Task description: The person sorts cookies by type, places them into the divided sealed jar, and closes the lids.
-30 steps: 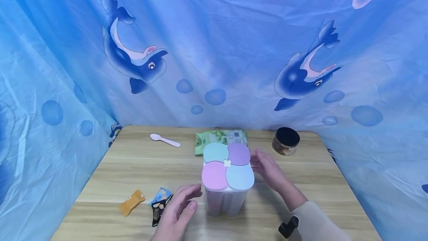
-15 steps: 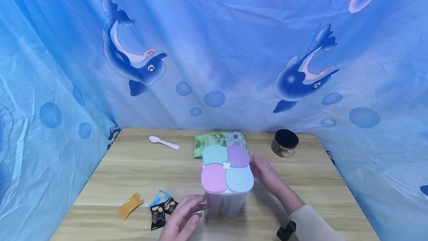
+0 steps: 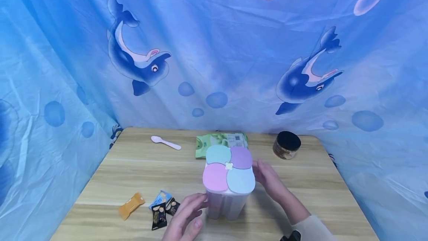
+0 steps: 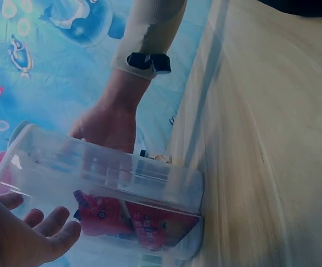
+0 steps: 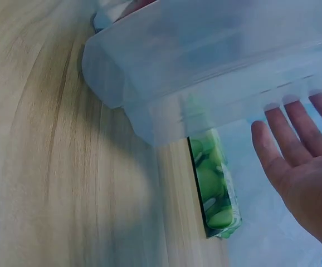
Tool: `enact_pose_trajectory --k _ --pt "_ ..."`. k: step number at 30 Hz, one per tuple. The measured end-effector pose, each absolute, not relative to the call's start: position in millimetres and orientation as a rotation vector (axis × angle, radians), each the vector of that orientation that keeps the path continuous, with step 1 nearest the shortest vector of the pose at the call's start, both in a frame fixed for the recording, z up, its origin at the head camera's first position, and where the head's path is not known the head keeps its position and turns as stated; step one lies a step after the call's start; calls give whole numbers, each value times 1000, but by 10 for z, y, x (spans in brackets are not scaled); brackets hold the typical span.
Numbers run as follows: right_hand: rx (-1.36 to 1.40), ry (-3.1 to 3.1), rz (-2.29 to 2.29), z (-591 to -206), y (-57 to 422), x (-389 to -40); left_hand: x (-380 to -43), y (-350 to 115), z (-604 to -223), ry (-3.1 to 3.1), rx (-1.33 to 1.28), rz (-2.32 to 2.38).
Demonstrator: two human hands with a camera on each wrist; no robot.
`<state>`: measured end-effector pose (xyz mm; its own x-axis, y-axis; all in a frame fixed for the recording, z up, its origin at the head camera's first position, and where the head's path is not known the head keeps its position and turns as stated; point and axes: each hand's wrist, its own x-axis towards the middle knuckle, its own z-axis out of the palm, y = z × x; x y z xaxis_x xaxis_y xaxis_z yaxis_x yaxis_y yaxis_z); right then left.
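A tall translucent plastic storage container [image 3: 223,206] stands upright on the table, capped by a petal-shaped lid [image 3: 215,177] in mint, purple, pink and pale blue. Pink snack packets [image 4: 155,225] show through its wall in the left wrist view. At its near left side is my left hand [image 3: 186,217], fingers loosely bent, fingertips at the wall. On the opposite side, my right hand [image 5: 308,161] has its straight fingertips against the clear wall. Neither hand curls round the container.
Left of the left hand lie an orange packet [image 3: 131,206], a blue one [image 3: 160,198] and black ones [image 3: 159,216]. Farther back are a pale pink spoon [image 3: 166,143], a green packet [image 3: 210,142] and a black-lidded jar [image 3: 287,145]. A dolphin-printed curtain [image 3: 220,66] surrounds the table [image 3: 133,170].
My left hand has moved right until its fingertips reach the container. The right hand stays at the far side. The head view has shifted slightly; the container stands in about the same place.
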<state>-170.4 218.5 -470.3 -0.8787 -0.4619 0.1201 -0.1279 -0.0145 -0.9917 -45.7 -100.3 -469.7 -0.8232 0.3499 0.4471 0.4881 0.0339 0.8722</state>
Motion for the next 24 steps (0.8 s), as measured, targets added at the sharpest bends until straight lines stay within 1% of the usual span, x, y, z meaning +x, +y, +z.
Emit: enact_pose_trajectory --k 5,11,17,21,24 --pt "-571 2137 -1987 -4666 2185 -1563 -516 -1000 -4704 -2203 -852 -1850" --pt "-506 2228 -2066 -4661 2157 -1375 -632 -1007 -4665 -2193 -880 -1763" --pt "-608 2225 -2120 -4683 2138 -1200 -757 -1055 -4639 -2231 -901 -1697" --pt "-713 2223 -2112 -4699 2137 -1114 -887 -1123 -4632 -2264 -897 -1823" --pt "-729 2214 -2093 -4689 2132 -1049 -1003 -1181 -4617 -2290 -888 -1968"
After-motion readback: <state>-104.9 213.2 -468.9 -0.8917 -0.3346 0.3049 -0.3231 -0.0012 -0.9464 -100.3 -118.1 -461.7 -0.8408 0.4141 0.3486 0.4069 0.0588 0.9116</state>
